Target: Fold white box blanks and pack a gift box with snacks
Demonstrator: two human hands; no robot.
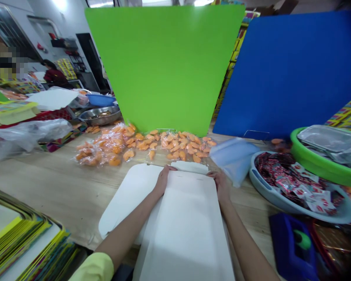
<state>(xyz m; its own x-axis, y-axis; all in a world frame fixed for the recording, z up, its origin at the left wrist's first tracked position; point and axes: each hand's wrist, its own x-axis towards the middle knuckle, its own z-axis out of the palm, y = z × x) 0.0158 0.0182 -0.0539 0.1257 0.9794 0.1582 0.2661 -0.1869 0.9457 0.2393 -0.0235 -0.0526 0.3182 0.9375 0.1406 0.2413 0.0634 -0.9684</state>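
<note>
A white cardboard box, partly folded, lies lengthwise in front of me with its near end running out of view. My left hand grips the far left corner, fingers bent round the edge. At the far right corner, my right hand is closed on the card, thumb and fingers at the edge. Between the hands a narrow end flap sticks out beyond the box. A wide rounded side flap spreads flat to the left, under my left forearm.
Orange wrapped pieces lie along a green board; a blue board stands at right. A pale blue basin holds red sachets, beside a green basin. Flat printed cartons are stacked at left. Another person is far back.
</note>
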